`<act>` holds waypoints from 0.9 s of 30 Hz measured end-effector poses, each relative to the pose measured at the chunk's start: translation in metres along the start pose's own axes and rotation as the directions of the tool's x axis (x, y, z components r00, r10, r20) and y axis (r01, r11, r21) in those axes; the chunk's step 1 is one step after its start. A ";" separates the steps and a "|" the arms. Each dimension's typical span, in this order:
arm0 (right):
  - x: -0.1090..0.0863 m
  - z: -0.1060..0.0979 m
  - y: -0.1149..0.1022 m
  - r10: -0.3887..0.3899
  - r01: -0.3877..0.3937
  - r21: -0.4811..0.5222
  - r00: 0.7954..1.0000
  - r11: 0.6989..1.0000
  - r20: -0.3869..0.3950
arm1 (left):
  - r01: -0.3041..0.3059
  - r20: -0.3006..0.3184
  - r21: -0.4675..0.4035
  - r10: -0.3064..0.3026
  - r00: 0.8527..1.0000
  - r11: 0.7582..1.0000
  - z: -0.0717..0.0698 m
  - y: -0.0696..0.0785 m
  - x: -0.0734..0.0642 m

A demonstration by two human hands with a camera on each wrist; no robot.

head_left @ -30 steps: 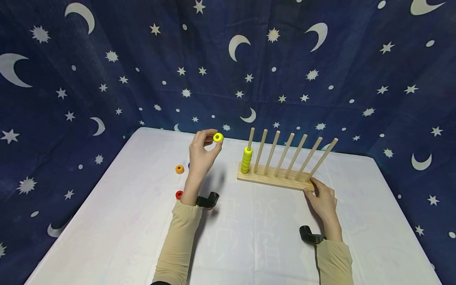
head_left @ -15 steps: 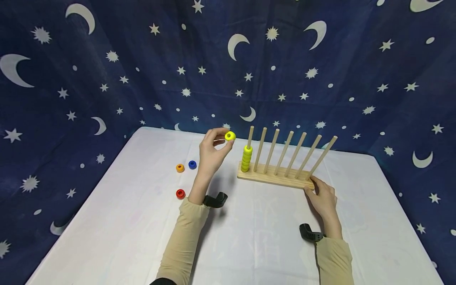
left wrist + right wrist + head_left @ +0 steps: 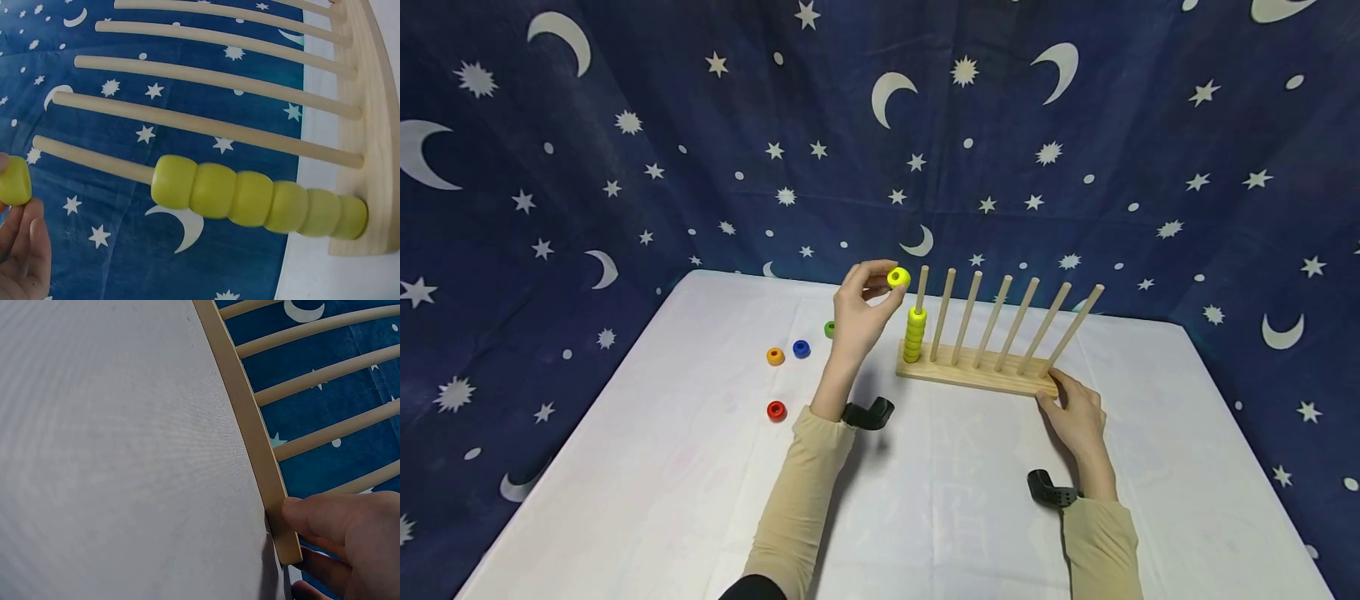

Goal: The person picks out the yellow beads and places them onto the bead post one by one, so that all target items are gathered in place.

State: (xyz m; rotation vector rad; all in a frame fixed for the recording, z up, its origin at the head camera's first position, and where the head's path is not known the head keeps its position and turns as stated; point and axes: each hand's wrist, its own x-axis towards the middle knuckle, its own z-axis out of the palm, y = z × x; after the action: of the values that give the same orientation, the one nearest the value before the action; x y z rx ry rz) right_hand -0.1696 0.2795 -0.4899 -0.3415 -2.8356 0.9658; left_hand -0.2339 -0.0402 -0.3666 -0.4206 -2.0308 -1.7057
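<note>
A yellow bead [image 3: 898, 277] is pinched between the thumb and fingers of my left hand [image 3: 859, 317], just left of the leftmost peg's tip. In the left wrist view this bead [image 3: 16, 181] is apart from the peg's end. The wooden peg rack [image 3: 970, 376] has several upright pegs in a row. Several yellow beads [image 3: 913, 336] are stacked on its leftmost peg, with the upper part of that peg [image 3: 922, 287] bare. My right hand [image 3: 1075, 412] grips the right end of the rack's base, thumb on the near edge in the right wrist view.
Loose beads lie on the white-covered table [image 3: 662, 467] left of the rack: orange [image 3: 775, 357], blue [image 3: 801, 349], red [image 3: 777, 411] and green [image 3: 829, 329], the last partly hidden by my left hand. A dark blue curtain [image 3: 820, 100] with moons and stars hangs behind.
My left hand has moved right with the yellow bead, toward the leftmost peg's top. The blue and green beads have come into view behind it. My right hand stays on the rack's end.
</note>
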 end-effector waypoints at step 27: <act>-0.001 -0.002 -0.001 0.012 -0.012 -0.004 1.000 1.000 0.011 | 0.014 0.050 -0.050 -0.011 0.999 0.999 0.026 0.010 0.020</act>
State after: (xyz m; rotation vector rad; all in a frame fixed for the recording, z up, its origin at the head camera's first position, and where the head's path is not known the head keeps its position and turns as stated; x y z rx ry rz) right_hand -0.1682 0.2800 -0.4876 -0.3554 -2.8489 0.9672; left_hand -0.2498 -0.0141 -0.3514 -0.4724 -2.0335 -1.7733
